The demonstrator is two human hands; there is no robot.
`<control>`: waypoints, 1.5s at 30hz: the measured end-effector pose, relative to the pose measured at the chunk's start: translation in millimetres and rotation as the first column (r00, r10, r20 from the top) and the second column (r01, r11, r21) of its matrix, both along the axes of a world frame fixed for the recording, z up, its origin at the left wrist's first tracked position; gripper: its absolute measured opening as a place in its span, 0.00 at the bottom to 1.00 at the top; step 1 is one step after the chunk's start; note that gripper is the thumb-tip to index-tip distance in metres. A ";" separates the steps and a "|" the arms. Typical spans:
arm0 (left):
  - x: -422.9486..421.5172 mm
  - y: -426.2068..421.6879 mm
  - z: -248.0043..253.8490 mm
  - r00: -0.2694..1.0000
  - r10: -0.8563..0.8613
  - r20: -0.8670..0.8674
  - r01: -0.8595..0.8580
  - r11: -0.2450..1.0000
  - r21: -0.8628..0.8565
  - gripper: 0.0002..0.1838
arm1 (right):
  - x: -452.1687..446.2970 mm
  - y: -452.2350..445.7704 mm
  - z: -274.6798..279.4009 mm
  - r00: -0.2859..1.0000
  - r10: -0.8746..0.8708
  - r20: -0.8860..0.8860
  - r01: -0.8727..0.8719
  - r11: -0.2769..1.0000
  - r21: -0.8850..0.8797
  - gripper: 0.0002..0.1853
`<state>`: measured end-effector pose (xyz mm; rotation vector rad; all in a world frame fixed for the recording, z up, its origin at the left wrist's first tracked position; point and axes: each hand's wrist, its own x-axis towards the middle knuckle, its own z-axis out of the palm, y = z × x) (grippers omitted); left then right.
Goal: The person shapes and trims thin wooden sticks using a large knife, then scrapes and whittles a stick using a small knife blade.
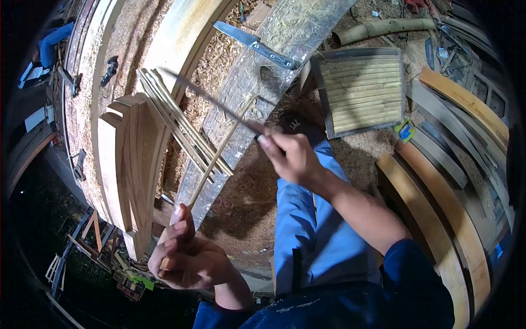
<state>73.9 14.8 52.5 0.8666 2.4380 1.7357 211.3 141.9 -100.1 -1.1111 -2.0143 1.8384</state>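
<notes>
My left hand [189, 257] pinches the lower end of a thin bamboo stick [220, 148], which slants up to the right. In my right hand [290, 156] is the handle of a long, narrow dark blade [211, 100], pointing up and left above the stick. Beyond them a knife [257, 45] with a dark handle lies on a worn plank [241, 82]. Several pale bamboo strips [183, 123] rest in a bundle across the plank and the wood beside it, left of the held stick.
Stacked curved boards [131, 159] stand at the left. A framed bamboo slat panel [361, 90] is right of the plank, below a bamboo pole [383, 28]. Long curved planks [438, 219] lie at the right. Shavings cover the ground.
</notes>
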 end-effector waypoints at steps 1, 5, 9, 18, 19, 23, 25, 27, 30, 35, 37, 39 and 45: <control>-2.0 0.0 -1.6 1.000 -0.002 -0.012 0.002 1.000 0.021 0.22 | -6.7 1.2 11.2 0.994 -0.027 -0.105 0.031 0.999 0.040 0.20; -15.9 -10.3 -0.2 0.984 -0.179 0.007 0.178 0.981 0.080 0.20 | -4.4 21.9 -3.4 0.971 -0.024 0.236 0.037 0.998 -0.048 0.21; -14.8 -7.5 1.4 0.966 -0.257 0.007 0.256 0.964 0.069 0.20 | -6.3 23.1 -0.7 0.990 -0.031 0.140 0.034 0.999 -0.016 0.22; -20.3 -21.4 3.9 0.973 -0.225 0.044 0.224 0.974 0.020 0.22 | -1.7 32.2 -14.0 0.975 0.009 0.220 -0.015 1.000 0.025 0.22; -18.5 -20.1 2.4 0.974 -0.219 0.048 0.219 0.976 0.018 0.22 | -3.1 30.2 -4.4 0.961 0.097 0.260 -0.087 0.995 -0.049 0.22; -19.9 -18.7 -0.4 0.982 -0.184 0.044 0.181 0.981 0.069 0.19 | 1.1 16.0 -14.6 0.987 0.021 0.160 -0.028 0.999 0.043 0.22; -21.7 -19.3 -1.0 0.974 -0.226 0.022 0.224 0.973 0.060 0.19 | -2.0 24.6 -26.1 0.975 -0.013 0.220 0.012 1.000 0.007 0.22; -22.8 -18.3 -0.9 0.964 -0.266 -0.004 0.266 0.963 0.036 0.19 | -3.9 27.7 -30.1 0.967 -0.002 0.257 -0.006 1.000 0.029 0.21; -18.0 -21.8 -3.1 0.965 -0.257 0.059 0.249 0.961 0.120 0.18 | 0.7 12.5 -19.0 1.000 -0.002 0.029 -0.002 0.991 0.136 0.21; -23.8 -25.8 -4.8 0.973 -0.230 0.031 0.228 0.971 0.065 0.17 | -0.2 19.5 -49.5 0.974 -0.065 0.219 0.037 0.991 0.130 0.20; -22.3 -26.0 -4.5 0.970 -0.244 0.006 0.243 0.967 0.071 0.16 | -4.2 8.9 -33.1 0.992 -0.120 -0.046 0.127 0.970 0.207 0.20; -24.0 -30.7 -6.2 0.976 -0.214 0.040 0.210 0.975 0.078 0.17 | 6.9 16.1 -27.1 0.980 -0.028 0.195 0.023 0.999 0.027 0.21; -23.1 -28.4 -7.5 0.985 -0.172 0.025 0.169 0.981 0.094 0.15 | 7.8 18.0 -25.1 0.984 -0.011 0.178 -0.005 0.996 0.088 0.21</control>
